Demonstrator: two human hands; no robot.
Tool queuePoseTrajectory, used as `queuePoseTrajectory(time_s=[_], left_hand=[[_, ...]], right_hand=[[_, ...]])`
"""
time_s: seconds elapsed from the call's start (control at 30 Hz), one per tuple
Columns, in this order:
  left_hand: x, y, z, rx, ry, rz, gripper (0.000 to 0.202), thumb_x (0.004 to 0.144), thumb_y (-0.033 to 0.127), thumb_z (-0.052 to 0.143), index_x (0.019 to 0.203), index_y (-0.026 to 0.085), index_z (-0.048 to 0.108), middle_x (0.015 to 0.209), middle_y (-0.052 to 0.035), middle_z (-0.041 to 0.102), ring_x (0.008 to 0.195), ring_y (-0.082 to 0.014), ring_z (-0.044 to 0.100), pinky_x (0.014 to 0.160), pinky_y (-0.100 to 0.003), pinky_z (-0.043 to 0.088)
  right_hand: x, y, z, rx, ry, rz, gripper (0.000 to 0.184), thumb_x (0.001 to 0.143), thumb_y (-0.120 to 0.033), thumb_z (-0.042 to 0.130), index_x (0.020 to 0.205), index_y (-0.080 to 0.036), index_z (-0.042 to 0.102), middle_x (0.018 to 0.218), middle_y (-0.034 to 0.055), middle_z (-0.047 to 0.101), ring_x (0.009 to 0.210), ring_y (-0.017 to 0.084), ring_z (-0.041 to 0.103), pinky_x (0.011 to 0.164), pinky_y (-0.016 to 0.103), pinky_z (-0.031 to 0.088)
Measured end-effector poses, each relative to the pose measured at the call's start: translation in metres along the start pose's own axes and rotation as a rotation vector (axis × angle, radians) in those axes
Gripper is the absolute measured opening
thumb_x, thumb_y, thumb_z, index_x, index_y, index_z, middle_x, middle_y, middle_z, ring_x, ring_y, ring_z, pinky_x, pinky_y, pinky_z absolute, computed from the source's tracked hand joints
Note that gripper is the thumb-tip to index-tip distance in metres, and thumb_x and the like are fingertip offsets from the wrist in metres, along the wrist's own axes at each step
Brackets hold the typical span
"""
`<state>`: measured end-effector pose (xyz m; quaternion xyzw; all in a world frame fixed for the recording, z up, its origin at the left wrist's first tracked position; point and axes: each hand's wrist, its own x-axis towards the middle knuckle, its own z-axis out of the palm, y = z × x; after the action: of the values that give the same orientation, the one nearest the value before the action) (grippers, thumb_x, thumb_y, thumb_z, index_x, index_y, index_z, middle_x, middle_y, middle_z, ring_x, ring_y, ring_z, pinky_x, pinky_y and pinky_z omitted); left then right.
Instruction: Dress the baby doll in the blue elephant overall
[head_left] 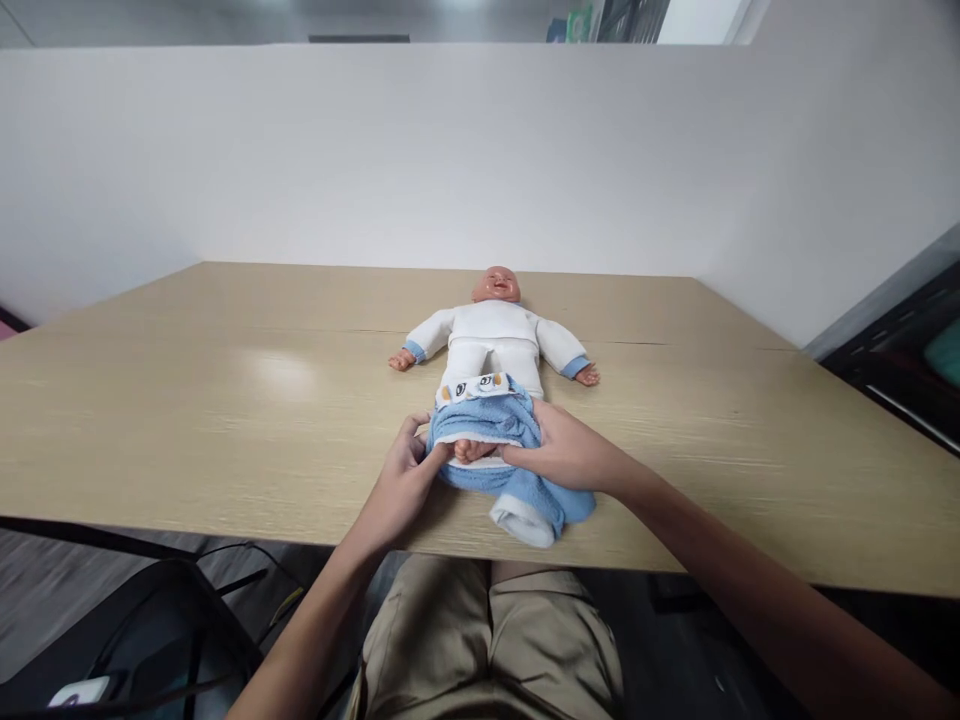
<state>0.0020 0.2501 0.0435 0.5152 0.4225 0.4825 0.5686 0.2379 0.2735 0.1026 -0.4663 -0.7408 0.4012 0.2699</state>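
A baby doll [496, 325] in white clothes with blue cuffs lies on its back, head toward the wall and feet toward me. Around its lower legs is a bunched blue fleece garment [480, 415] with a white patterned band. The doll's toes [466, 451] show at the white-edged opening. My left hand [409, 470] grips the left edge of that opening between thumb and fingers. On the other side, my right hand [562, 448] pinches the garment's right edge, its fingers partly under the cloth. One loose blue sleeve or leg with a white-lined end hangs toward me.
The doll rests on a light wooden table [225, 430], close to its front edge. A white partition [450, 150] rises behind it. Below on the left is a dark chair [142, 630]; a dark rack [907, 350] stands at the right.
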Motion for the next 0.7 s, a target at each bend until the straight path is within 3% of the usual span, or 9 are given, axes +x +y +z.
queuePoseTrajectory(time_s=[0.07, 0.23, 0.37, 0.53, 0.7], left_hand=[[0.004, 0.002, -0.001, -0.026, 0.015, 0.039, 0.049, 0.098, 0.050, 0.073, 0.130, 0.024, 0.047, 0.097, -0.0007, 0.072, 0.087, -0.0198, 0.068, 0.081, -0.029, 0.050], [0.018, 0.004, -0.008, 0.201, 0.086, 0.230, 0.031, 0.102, 0.044, 0.069, 0.124, 0.023, 0.062, 0.120, -0.0048, 0.069, 0.112, -0.0215, 0.061, 0.100, -0.031, 0.047], [0.038, 0.001, -0.023, 0.144, 0.016, 0.241, 0.029, 0.103, 0.045, 0.068, 0.120, 0.022, 0.062, 0.116, -0.0036, 0.068, 0.107, -0.0213, 0.062, 0.096, -0.031, 0.048], [0.063, -0.001, -0.041, 0.104, -0.087, 0.285, 0.039, 0.101, 0.048, 0.071, 0.126, 0.019, 0.063, 0.124, -0.0076, 0.068, 0.116, -0.0241, 0.062, 0.102, -0.032, 0.047], [0.067, 0.014, -0.042, 0.136, -0.144, 0.264, 0.041, 0.100, 0.048, 0.071, 0.128, 0.019, 0.064, 0.130, -0.0098, 0.069, 0.123, -0.0264, 0.061, 0.111, -0.037, 0.045]], right_hand=[[0.007, 0.004, -0.003, 0.042, 0.009, 0.003, 0.049, 0.088, -0.029, 0.075, 0.136, -0.023, 0.066, 0.139, 0.0072, 0.074, 0.128, 0.032, 0.069, 0.114, 0.050, 0.052], [0.026, 0.012, -0.001, 0.080, 0.006, -0.028, 0.046, 0.090, -0.034, 0.076, 0.133, -0.020, 0.069, 0.138, 0.0086, 0.075, 0.131, 0.032, 0.068, 0.117, 0.051, 0.052], [0.037, 0.012, 0.003, 0.137, 0.011, -0.024, 0.050, 0.086, -0.031, 0.079, 0.133, -0.018, 0.067, 0.136, 0.0096, 0.076, 0.128, 0.032, 0.070, 0.114, 0.050, 0.055], [0.042, 0.021, 0.002, 0.259, -0.087, -0.163, 0.072, 0.082, -0.037, 0.088, 0.145, -0.019, 0.059, 0.150, 0.0107, 0.067, 0.142, 0.032, 0.061, 0.126, 0.051, 0.045], [0.036, 0.040, 0.001, 0.447, -0.106, -0.057, 0.078, 0.078, -0.046, 0.094, 0.144, -0.024, 0.058, 0.148, 0.0105, 0.068, 0.141, 0.032, 0.062, 0.123, 0.052, 0.047]])
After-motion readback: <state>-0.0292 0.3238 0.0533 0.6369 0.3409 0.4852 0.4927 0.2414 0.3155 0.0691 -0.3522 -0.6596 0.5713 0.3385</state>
